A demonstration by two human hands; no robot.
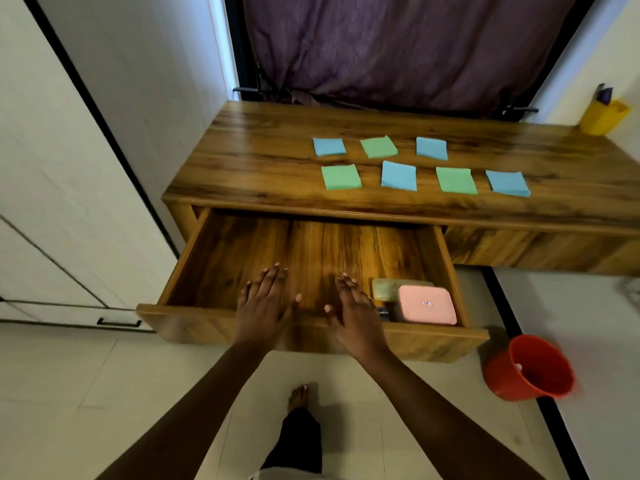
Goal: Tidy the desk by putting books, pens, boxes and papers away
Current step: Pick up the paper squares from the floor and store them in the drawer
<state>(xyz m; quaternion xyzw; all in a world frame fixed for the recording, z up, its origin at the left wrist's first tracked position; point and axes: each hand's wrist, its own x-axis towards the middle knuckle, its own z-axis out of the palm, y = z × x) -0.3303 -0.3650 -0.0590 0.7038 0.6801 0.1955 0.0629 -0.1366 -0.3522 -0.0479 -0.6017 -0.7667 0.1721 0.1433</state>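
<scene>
Several blue and green paper squares lie in two rows on the wooden desk [263, 168]; one green square [341, 177] is nearest the front left, one blue square [507, 182] at the right end. Below, the left drawer [194, 315] stands pulled out. A pink box [427, 304] and a pale green box [388, 289] sit in its front right corner. My left hand [265, 304] and my right hand [355, 315] hover flat over the drawer's front edge, fingers spread, holding nothing.
A yellow pen holder [602, 116] stands at the desk's far right corner. A red bucket [530, 370] sits on the floor right of the drawer. A white cabinet [52, 202] fills the left side. A purple curtain [398, 46] hangs behind the desk.
</scene>
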